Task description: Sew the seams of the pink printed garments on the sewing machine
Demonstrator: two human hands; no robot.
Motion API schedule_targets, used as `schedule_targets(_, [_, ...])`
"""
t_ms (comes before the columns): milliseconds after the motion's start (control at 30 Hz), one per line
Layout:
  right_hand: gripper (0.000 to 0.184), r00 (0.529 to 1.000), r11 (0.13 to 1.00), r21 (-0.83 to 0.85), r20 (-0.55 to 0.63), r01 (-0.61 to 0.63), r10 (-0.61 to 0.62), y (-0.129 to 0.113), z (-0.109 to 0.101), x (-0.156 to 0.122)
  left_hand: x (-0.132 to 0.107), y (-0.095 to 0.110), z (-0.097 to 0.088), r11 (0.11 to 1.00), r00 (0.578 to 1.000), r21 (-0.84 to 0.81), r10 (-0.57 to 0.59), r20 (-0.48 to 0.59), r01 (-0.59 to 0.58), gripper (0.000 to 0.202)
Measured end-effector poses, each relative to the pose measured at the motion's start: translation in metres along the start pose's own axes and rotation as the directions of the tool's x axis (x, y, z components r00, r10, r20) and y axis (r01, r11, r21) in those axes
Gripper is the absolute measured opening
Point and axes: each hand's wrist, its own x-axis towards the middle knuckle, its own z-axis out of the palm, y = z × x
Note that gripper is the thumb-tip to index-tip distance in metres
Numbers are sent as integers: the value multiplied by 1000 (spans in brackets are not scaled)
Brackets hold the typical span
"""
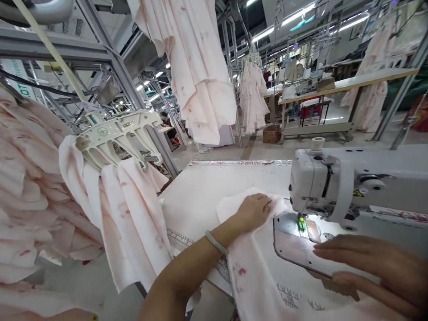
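Note:
My left hand (254, 210) lies on pale pink printed fabric (254, 272), its fingers curled and pressing the cloth down just left of the white sewing machine's (321, 185) head. A bracelet sits on that wrist. My right hand (371, 267) rests with fingers stretched out flat at the near right, by the lit metal needle plate (294, 243). The fabric runs from under the presser foot toward me across the white table (200, 196).
A white plastic clamp hanger (117, 136) at the left holds several pink fabric pieces (130, 223). More pink garments (197, 67) hang overhead and behind. Other sewing tables (347, 84), metal racks and a cardboard box (271, 133) stand at the back.

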Motion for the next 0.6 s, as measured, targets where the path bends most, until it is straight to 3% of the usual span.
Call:
schedule_targets(133, [28, 995, 981, 189, -78, -49, 64, 4, -3, 10, -28, -4, 8, 998, 999, 48, 45, 9, -45, 36])
schedule_targets(200, [27, 995, 956, 293, -90, -18, 46, -4, 3, 11, -53, -5, 4, 986, 986, 50, 158, 46, -160, 37])
schedule_targets(333, [26, 997, 952, 299, -45, 72, -62, -21, 8, 15, -90, 5, 2, 891, 885, 22, 448, 126, -454, 43])
schedule_targets(467, [38, 967, 965, 137, 88, 226, -239, -25, 4, 13, -89, 21, 7, 832, 821, 19, 544, 174, -555, 47])
schedule_targets(600, [35, 948, 953, 131, 136, 272, -289, -24, -2, 10, -67, 26, 10, 806, 792, 14, 579, 191, -592, 47])
